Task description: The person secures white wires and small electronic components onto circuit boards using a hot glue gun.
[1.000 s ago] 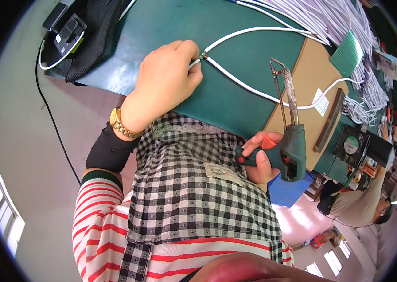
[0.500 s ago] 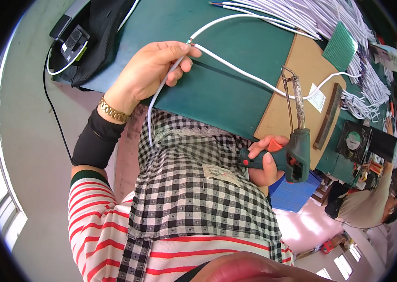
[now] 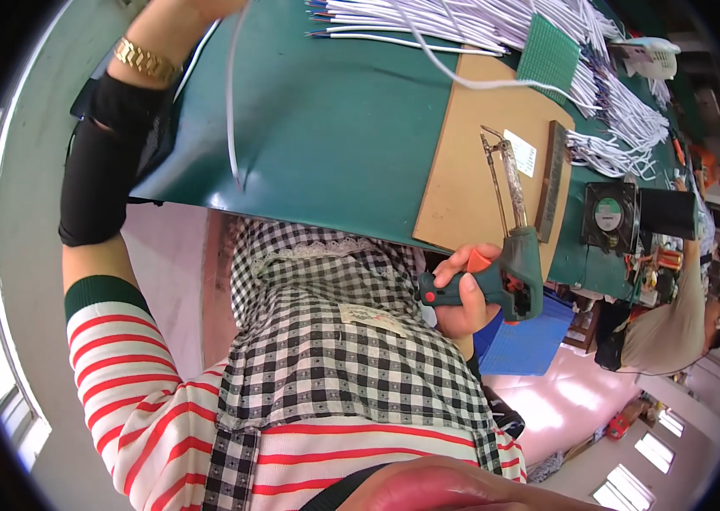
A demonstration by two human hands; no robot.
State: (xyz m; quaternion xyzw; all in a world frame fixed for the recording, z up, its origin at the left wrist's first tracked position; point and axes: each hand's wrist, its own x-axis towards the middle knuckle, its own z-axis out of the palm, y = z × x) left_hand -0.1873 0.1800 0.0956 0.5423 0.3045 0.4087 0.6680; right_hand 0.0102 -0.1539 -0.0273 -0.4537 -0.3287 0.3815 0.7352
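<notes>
At the top edge my left hand [image 3: 198, 7] is mostly cut off, with its fingers out of sight. From it a white cable [image 3: 230, 102] hangs over the green table [image 3: 334, 111], its lower end near the front edge. Another stretch of white cable [image 3: 449, 72] curves from the top edge across the tan board [image 3: 454, 162]. Near the table's front edge my right hand [image 3: 466, 307] is closed round the green handle of a soldering gun [image 3: 520, 260] with a red trigger. The gun's tip points up, above the board.
Many white cables [image 3: 411, 24] with bared coloured ends lie at the back. A green mesh pad [image 3: 549, 60], a dark bar [image 3: 552, 183] and a black fan [image 3: 610, 215] are at the right. Below the table stands a blue bin [image 3: 530, 336]. A co-worker [image 3: 671, 328] is at far right.
My left hand has moved up and left to the frame's edge, carrying the cable away from the table's middle. The right hand keeps hold of the soldering gun, and the view has shifted.
</notes>
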